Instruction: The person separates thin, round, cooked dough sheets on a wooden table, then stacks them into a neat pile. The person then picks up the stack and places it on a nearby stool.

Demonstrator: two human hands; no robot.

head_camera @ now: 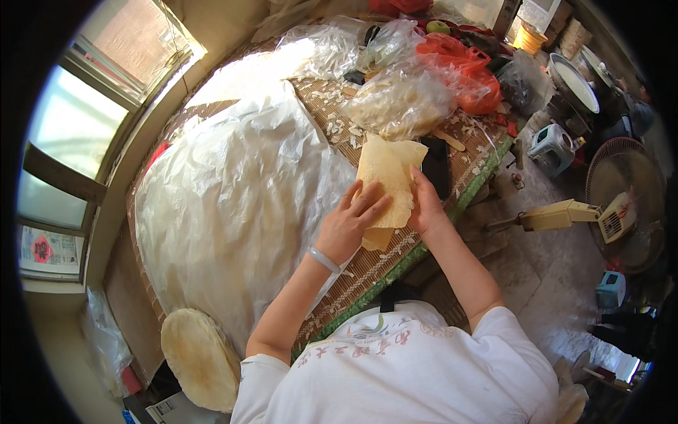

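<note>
Between my two hands is a thin, pale yellow folded flatbread (pixel 385 164), its edges uneven and a lower flap showing. My left hand (pixel 352 212) lies over its left side with the fingers spread on top; the thumb is hidden. At its right edge my right hand (pixel 424 199) grips it, thumb towards the top. Left of my hands a large translucent plastic sheet (pixel 228 212) covers much of the woven mat (pixel 381 265); what lies beneath is unclear. A stack of round flatbreads (pixel 198 355) sits at the near left, by the sheet's edge.
Beyond my hands lie a clear bag of pale food (pixel 408 103), a red plastic bag (pixel 461 69) and a dark phone (pixel 436 167). Flakes litter the mat up to its green edge (pixel 476 180). A fan (pixel 625 206) and a blue jug (pixel 551 149) stand at right.
</note>
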